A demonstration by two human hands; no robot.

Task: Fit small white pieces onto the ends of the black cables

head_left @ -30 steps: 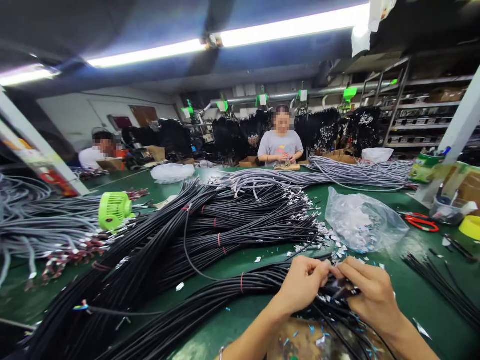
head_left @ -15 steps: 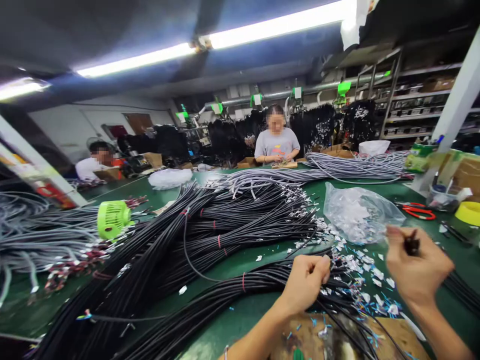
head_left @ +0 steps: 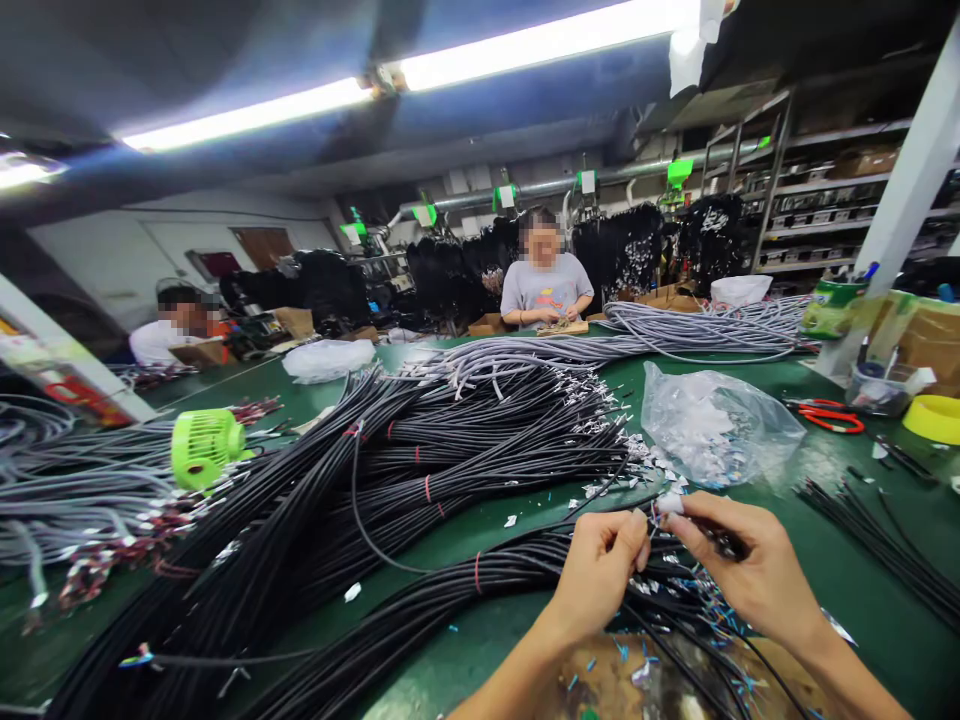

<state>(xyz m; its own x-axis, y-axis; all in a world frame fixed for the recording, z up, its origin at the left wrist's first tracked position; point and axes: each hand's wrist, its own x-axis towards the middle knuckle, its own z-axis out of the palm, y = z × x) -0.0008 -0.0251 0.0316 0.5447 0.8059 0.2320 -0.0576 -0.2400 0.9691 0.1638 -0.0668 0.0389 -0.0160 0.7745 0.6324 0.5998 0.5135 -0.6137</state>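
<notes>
My left hand (head_left: 600,560) is closed in a pinch on the end of a black cable (head_left: 570,515), with thin wires (head_left: 657,517) showing past its fingertips. Close beside it on the right, my right hand (head_left: 750,560) brings thumb and forefinger together at those wires. A white piece (head_left: 670,503) covers or sits at its fingertips; I cannot tell which. Something dark (head_left: 729,545) lies in the curled right palm, its kind hidden by the fingers. Under my left hand runs a tied bundle of black cables (head_left: 465,585), its ends among white and blue scraps.
More black cable bundles (head_left: 420,470) fill the middle of the green table (head_left: 480,640). Nearby are a bag of scraps (head_left: 712,430), red-handled scissors (head_left: 829,415), a green fan (head_left: 206,448), grey cables (head_left: 697,330) and loose black cables (head_left: 892,550). A person (head_left: 547,285) works opposite.
My right hand has moved left, from beside the scrap bag to the wires at my left hand's fingertips. My left hand keeps its pinch. The view has shifted slightly.
</notes>
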